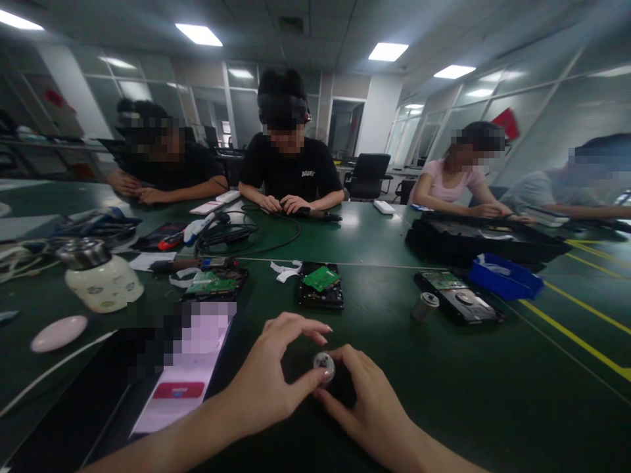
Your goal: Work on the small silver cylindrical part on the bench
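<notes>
A small round whitish piece with a dark centre (323, 360) stands between my hands above the green table. My right hand (367, 394) curls round its right side, thumb and index finger pinching it. My left hand (276, 371) is spread, its thumb tip at the front of the piece and its other fingers raised apart above it. Just beyond lies a black hard drive (320, 303) with a loose green circuit board (321, 278) on top. To the right, a metal cylinder (424, 307) stands beside another hard drive (463, 299). The underside of the pinched piece is hidden.
A tablet-like lit screen (180, 387) lies at left, near a cream bottle (104, 282) and a pink oval case (59, 334). A blue bin (505, 279) and a black tray (483, 240) are at right. Several people sit across the table.
</notes>
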Demonstrator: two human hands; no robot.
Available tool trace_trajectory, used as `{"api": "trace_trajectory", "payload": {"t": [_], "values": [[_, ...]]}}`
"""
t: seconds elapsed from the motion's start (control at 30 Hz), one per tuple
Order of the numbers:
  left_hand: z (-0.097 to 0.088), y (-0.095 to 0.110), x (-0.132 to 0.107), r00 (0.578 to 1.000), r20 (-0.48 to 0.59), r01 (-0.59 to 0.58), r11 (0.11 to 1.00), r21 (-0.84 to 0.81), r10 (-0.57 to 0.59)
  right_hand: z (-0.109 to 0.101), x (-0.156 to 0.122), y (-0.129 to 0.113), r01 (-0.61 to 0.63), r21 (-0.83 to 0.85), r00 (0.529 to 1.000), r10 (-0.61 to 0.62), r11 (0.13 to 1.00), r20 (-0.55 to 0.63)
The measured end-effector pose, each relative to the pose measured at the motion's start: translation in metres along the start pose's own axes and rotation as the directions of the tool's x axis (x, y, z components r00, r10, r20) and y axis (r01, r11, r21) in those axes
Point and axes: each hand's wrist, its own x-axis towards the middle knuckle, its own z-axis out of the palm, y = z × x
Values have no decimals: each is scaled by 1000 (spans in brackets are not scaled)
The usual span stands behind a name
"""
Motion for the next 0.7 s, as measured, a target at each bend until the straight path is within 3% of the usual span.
{"api": "trace_trajectory", "payload": {"t": [0.1, 0.3, 0.47, 0.7], "values": [[0, 2, -1, 1000, -31, 2, 995, 99, 1, 0, -1, 0, 1, -17, 1000, -1, 1000, -7], [0, 4, -4, 996, 55, -81, 994, 73, 77, 4, -3, 3, 26, -54, 998, -28, 998, -48], [2, 1, -2, 999, -22, -23, 985, 169, 27, 1, 0, -1, 0, -20, 1000, 0, 1000, 18], [-5, 3, -2, 998, 58, 8, 996, 88, -13, -4, -2, -5, -4, -12, 998, 5, 1000, 62]]}}
